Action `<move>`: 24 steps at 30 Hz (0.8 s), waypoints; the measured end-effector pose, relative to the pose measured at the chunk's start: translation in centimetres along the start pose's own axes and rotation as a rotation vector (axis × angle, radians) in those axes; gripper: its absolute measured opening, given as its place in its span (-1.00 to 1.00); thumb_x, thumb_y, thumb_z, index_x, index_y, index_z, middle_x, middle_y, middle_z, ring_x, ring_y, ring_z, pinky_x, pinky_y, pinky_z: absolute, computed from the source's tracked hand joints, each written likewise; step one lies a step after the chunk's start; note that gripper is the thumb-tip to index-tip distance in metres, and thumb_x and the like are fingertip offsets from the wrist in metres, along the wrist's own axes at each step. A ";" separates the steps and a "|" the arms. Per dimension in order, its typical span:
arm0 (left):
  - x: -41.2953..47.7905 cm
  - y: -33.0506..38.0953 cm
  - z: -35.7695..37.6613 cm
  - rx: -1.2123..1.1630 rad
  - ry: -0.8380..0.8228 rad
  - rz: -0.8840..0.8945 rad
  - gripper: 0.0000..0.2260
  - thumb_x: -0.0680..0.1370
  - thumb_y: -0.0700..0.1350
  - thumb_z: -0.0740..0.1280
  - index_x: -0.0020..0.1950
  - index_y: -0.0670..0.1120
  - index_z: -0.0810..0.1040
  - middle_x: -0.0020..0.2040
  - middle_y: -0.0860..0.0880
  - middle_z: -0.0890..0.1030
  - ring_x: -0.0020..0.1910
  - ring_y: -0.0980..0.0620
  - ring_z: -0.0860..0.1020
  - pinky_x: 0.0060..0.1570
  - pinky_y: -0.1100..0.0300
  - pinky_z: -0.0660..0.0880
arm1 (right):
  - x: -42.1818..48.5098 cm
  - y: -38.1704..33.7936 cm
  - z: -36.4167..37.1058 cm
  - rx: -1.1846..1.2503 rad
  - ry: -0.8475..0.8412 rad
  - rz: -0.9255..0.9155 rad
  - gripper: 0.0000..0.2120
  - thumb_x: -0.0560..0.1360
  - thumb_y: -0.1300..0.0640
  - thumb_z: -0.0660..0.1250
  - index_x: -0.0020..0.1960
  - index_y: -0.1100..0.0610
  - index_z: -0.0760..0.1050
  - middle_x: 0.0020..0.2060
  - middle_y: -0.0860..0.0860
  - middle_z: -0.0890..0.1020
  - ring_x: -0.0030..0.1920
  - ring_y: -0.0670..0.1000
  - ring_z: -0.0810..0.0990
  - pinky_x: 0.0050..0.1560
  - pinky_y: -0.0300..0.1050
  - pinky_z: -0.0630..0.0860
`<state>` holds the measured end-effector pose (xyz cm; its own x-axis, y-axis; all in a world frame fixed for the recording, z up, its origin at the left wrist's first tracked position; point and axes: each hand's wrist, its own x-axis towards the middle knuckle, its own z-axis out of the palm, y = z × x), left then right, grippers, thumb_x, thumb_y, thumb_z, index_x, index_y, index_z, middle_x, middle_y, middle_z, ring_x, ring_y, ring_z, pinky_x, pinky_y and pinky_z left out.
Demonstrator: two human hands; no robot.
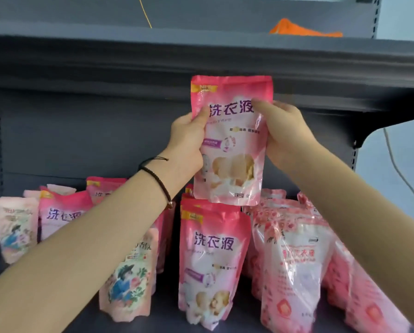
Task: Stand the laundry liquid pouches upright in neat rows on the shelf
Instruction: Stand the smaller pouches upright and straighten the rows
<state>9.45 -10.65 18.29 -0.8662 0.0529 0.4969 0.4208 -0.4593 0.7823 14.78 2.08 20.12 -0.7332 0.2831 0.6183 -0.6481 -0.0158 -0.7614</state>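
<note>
Pink pouch [232,145] upright, left hand [189,138] and right hand [287,131] gripping its side edges, top near upper shelf [129,61]

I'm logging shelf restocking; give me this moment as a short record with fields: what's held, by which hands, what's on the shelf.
held: pink pouch, upright, lifted above the standing ones
left hand: grips its left edge
right hand: grips its right edge
under it: matching pink pouches, standing
to the right: strawberry-print pouches, some leaning
shelf: dark grey
</note>
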 end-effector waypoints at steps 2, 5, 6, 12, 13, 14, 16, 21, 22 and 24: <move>-2.2 -0.1 -1.2 0.013 -0.017 -0.012 -0.85 0.58 -0.03 0.33 -0.06 -0.09 0.62 -0.25 -0.03 0.70 -0.31 0.04 0.68 -0.25 0.09 0.65 | -2.6 0.5 0.7 -0.009 0.064 0.037 -0.88 0.57 0.19 0.26 -0.10 0.20 0.52 -0.19 0.12 0.66 -0.22 0.08 0.64 -0.16 0.05 0.64; -5.2 -1.0 -3.0 0.014 -0.025 -0.015 -0.83 0.58 -0.02 0.33 -0.09 -0.09 0.62 -0.20 -0.06 0.72 -0.22 0.00 0.69 -0.11 0.02 0.65 | -5.9 1.8 1.5 -0.019 0.108 0.085 -0.85 0.58 0.09 0.27 -0.07 0.17 0.49 -0.18 0.18 0.56 -0.18 0.11 0.55 -0.05 0.30 0.57; -6.1 -1.5 -3.5 0.012 -0.025 -0.017 -0.82 0.58 -0.02 0.33 -0.11 -0.09 0.63 -0.18 -0.08 0.72 -0.20 -0.02 0.69 -0.07 -0.01 0.64 | -6.8 2.5 1.6 -0.027 0.122 0.090 -0.83 0.58 0.08 0.27 -0.03 0.19 0.47 -0.17 0.17 0.51 -0.17 0.11 0.50 -0.02 0.38 0.51; -9.3 -5.2 -5.3 -0.004 0.059 -0.005 -0.66 0.57 0.01 0.33 0.02 -0.29 0.58 0.00 -0.32 0.64 0.02 -0.29 0.62 0.06 -0.26 0.54 | -10.4 6.6 1.0 -0.003 0.205 0.064 -0.62 0.56 0.04 0.31 0.00 0.40 0.41 -0.17 0.16 0.52 -0.19 0.12 0.49 -0.12 0.16 0.56; -9.8 -6.0 -5.5 -0.002 0.066 -0.006 -0.66 0.56 0.03 0.33 0.01 -0.28 0.58 -0.01 -0.32 0.64 0.02 -0.30 0.62 0.06 -0.27 0.54 | -10.9 7.4 0.7 -0.007 0.213 0.059 -0.64 0.56 0.03 0.31 -0.01 0.38 0.43 -0.19 0.18 0.54 -0.20 0.11 0.51 -0.15 0.14 0.56; -10.2 -6.8 -5.7 0.003 0.067 -0.008 -0.66 0.56 0.04 0.33 0.00 -0.26 0.59 -0.01 -0.32 0.64 0.01 -0.30 0.62 0.05 -0.27 0.54 | -11.4 8.3 0.4 -0.014 0.212 0.052 -0.67 0.56 0.03 0.31 -0.03 0.34 0.47 -0.20 0.19 0.56 -0.21 0.11 0.54 -0.16 0.14 0.58; -11.0 -8.7 -6.2 0.008 0.058 -0.009 -0.73 0.55 0.07 0.33 -0.06 -0.13 0.64 -0.06 -0.25 0.68 -0.03 -0.24 0.65 0.02 -0.20 0.58 | -12.4 10.0 -0.1 -0.022 0.213 0.034 -0.70 0.56 0.02 0.31 -0.05 0.29 0.50 -0.20 0.18 0.58 -0.21 0.11 0.55 -0.15 0.18 0.58; -13.3 -13.3 -7.7 0.062 0.083 0.030 -0.81 0.52 0.12 0.32 -0.15 0.07 0.67 -0.16 -0.07 0.71 -0.14 -0.05 0.69 -0.15 0.11 0.63 | -15.0 14.5 -1.1 -0.056 0.254 0.033 -0.66 0.55 0.01 0.32 -0.11 0.32 0.43 -0.29 0.15 0.51 -0.28 0.10 0.43 -0.23 0.11 0.46; -13.7 -14.0 -8.1 0.072 0.096 0.040 -0.80 0.52 0.13 0.32 -0.16 0.06 0.66 -0.17 -0.07 0.70 -0.15 -0.04 0.68 -0.17 0.14 0.62 | -15.5 15.3 -1.2 -0.064 0.257 0.031 -0.66 0.55 0.00 0.31 -0.13 0.30 0.42 -0.32 0.14 0.50 -0.31 0.10 0.42 -0.26 0.08 0.45; -14.0 -15.0 -8.5 0.102 0.131 0.076 -0.78 0.52 0.13 0.31 -0.19 0.06 0.64 -0.26 -0.01 0.68 -0.25 0.06 0.65 -0.27 0.26 0.58 | -16.1 16.4 -1.1 -0.088 0.274 0.005 -0.69 0.55 -0.02 0.31 -0.24 0.17 0.40 -0.38 0.06 0.47 -0.36 0.05 0.38 -0.35 -0.03 0.40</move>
<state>13.02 -12.01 -3.61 -0.8557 -0.0974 0.5082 0.5058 -0.3647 0.7818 16.16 -1.65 -2.54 -0.6457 0.5318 0.5479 -0.6155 0.0622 -0.7857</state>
